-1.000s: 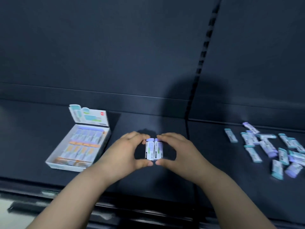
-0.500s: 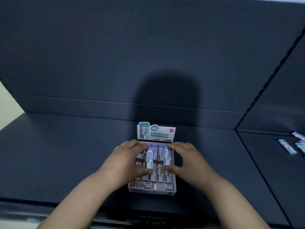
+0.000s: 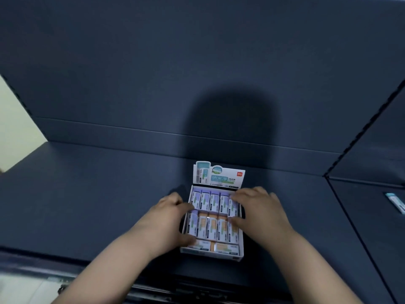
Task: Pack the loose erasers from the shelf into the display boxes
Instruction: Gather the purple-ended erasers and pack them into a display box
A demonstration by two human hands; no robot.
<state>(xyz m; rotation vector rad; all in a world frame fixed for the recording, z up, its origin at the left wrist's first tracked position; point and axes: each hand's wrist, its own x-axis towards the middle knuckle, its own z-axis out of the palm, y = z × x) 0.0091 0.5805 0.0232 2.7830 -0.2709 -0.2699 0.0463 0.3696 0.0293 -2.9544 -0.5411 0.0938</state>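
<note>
A white display box (image 3: 219,253) stands open on the dark shelf, its printed lid flap (image 3: 219,175) upright at the back. Rows of purple and orange erasers (image 3: 213,226) fill it. My left hand (image 3: 168,218) is at the box's left side, fingers and thumb pinching a purple eraser (image 3: 192,222) at the left end of the second row. My right hand (image 3: 258,212) is at the right side, pinching another purple eraser (image 3: 233,207) in the rightmost column. Both erasers sit down among the packed ones.
One loose teal eraser (image 3: 397,201) lies at the far right on the neighbouring shelf section, beyond the slanted divider (image 3: 341,207). The shelf's front edge (image 3: 109,279) runs below my forearms. A dark back panel rises behind the box.
The two erasers held side by side have been split, one per hand, and lowered into the left and right sides of the box. The view has swung left, away from the loose pile.
</note>
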